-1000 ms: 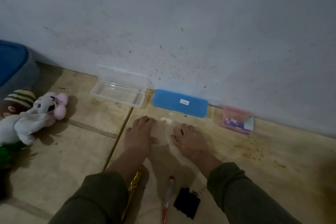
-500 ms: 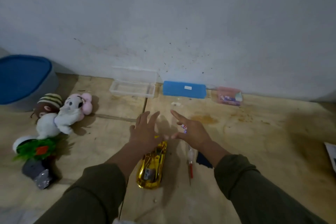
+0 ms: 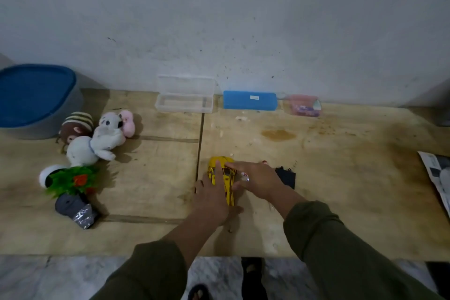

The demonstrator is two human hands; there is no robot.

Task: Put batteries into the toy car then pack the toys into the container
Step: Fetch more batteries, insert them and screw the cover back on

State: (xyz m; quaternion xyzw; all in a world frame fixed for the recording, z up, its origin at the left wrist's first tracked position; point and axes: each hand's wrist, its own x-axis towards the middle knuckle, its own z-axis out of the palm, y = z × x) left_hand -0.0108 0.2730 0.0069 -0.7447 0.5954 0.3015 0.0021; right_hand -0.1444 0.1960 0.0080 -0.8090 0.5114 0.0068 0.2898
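The yellow toy car (image 3: 222, 179) is seen lying on the wooden table (image 3: 341, 178) near its middle, lengthwise toward the wall. It is touched by the left hand (image 3: 211, 198), whose straight fingers are laid along it, and by the right hand (image 3: 259, 181), whose fingers are extended across its roof; no pinch is visible. Just beside lies a black part (image 3: 286, 177), and plush toys (image 3: 97, 137) and a blue-lidded container (image 3: 36, 100) are found well apart. The car could be rolled away or scraped if pressed unevenly.
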